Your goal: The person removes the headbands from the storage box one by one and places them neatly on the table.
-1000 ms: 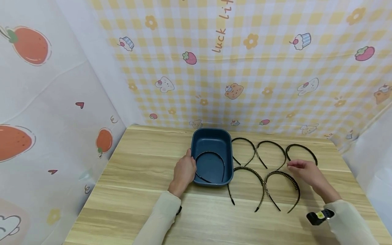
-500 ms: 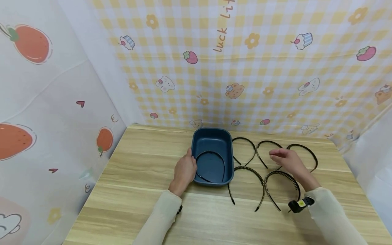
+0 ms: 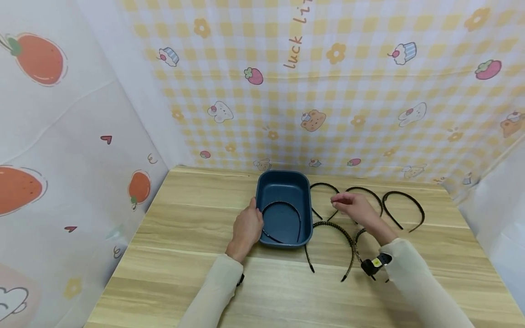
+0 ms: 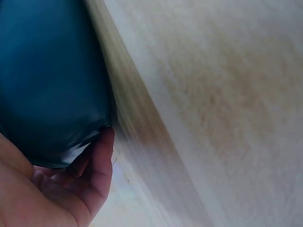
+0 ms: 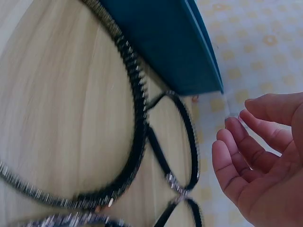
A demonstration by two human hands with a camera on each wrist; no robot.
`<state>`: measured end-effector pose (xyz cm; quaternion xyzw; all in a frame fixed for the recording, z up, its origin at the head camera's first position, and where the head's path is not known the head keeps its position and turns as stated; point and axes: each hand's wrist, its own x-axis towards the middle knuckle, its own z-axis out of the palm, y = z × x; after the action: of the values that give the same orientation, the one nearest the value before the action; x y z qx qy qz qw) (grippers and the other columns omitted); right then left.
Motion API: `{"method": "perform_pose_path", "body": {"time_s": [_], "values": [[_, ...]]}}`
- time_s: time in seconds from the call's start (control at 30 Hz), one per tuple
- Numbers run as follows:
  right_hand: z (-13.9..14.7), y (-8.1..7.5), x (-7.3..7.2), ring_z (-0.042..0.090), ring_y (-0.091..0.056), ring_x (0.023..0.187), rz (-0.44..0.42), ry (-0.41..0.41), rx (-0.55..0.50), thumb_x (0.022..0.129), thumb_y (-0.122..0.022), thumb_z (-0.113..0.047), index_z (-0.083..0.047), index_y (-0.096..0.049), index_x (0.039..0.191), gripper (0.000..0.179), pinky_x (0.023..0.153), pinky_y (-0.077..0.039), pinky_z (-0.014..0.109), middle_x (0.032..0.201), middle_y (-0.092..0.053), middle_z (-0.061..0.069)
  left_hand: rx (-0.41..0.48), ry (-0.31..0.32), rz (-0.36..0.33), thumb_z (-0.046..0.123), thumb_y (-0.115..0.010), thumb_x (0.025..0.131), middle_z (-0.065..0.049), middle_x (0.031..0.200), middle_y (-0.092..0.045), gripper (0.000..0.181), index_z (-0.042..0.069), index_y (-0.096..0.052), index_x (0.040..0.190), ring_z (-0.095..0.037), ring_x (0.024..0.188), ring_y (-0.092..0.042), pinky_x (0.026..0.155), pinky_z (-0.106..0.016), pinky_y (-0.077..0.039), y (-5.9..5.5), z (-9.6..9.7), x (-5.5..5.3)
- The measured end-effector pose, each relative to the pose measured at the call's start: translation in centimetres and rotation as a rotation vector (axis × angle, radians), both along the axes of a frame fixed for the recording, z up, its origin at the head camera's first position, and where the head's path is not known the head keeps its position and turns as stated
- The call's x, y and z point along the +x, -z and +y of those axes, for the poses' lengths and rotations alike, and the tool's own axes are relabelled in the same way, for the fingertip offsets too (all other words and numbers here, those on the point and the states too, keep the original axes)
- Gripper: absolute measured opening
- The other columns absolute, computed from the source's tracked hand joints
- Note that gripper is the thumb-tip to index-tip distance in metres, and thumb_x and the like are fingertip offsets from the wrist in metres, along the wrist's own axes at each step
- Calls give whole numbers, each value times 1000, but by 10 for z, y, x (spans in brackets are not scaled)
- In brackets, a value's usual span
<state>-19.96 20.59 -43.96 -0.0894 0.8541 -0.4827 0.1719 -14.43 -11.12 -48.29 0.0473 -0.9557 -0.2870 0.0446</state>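
Observation:
My left hand (image 3: 248, 226) grips the left side of a dark blue plastic basin (image 3: 283, 178), its curled fingers against the wall in the left wrist view. One thin black headband (image 3: 300, 219) lies inside the basin. My right hand (image 3: 357, 210) hovers right of the basin, fingers loosely bent and nothing between them in the right wrist view. Beneath and around it, toothed headbands lie on the table: a back-left one (image 3: 325, 184), a back-middle one (image 3: 369, 191), a back-right one (image 3: 404, 193) and a front one (image 3: 337, 225). Another front headband (image 3: 357, 242) is partly hidden by my right wrist.
The wood-grain table (image 3: 197, 205) ends at the back against a yellow checked cloth (image 3: 287, 100) with cartoon prints. A white printed cloth (image 3: 82, 182) hangs along the left, and a white cloth (image 3: 500, 196) hangs at the right.
My right hand has moved left from the back-right headband, across the back-middle one, towards the basin. The left hand, basin and headbands have stayed put.

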Motion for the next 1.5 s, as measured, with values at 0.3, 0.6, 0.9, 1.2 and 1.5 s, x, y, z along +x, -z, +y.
{"method": "perform_pose_path", "body": {"time_s": [0.3, 0.6, 0.9, 1.2, 1.5], "values": [[-29, -6, -9, 33, -61, 113, 8, -57, -27, 101, -59, -18, 3, -61, 128, 35, 94, -51, 50, 128, -60, 27, -1, -7, 1, 14, -46, 103, -23, 117, -68, 45, -3, -45, 146, -35, 80, -70, 61, -44, -56, -2, -1, 1], [-55, -6, -13, 36, -63, 111, 16, -112, -48, 100, -57, -10, 6, -60, 128, 33, 92, -52, 52, 124, -64, 25, 2, 1, 7, 13, -46, 103, -24, 119, -67, 46, -3, -44, 146, -35, 79, -70, 60, -43, -55, -1, 0, 0], [-71, -14, -14, 29, -64, 109, 54, -141, -19, 99, -58, -9, 1, -62, 128, 31, 89, -54, 38, 121, -66, 23, 8, 0, 25, 12, -46, 103, -24, 114, -69, 44, -5, -46, 144, -35, 79, -70, 61, -44, -56, -2, 0, 3], [-92, -13, -17, 30, -62, 113, 61, -208, 46, 98, -60, -12, 3, -59, 131, 37, 94, -52, 42, 124, -65, 19, 9, -3, 19, 12, -46, 103, -24, 117, -68, 45, -5, -46, 144, -35, 80, -70, 62, -44, -55, -3, 1, 3], [-112, -9, -20, 37, -53, 126, -37, -233, 37, 99, -56, -5, 8, -47, 141, 45, 103, -47, 46, 137, -54, 26, 5, -8, 23, 12, -47, 103, -24, 117, -68, 44, -5, -46, 144, -35, 81, -70, 63, -44, -56, -3, 2, 3]]}}
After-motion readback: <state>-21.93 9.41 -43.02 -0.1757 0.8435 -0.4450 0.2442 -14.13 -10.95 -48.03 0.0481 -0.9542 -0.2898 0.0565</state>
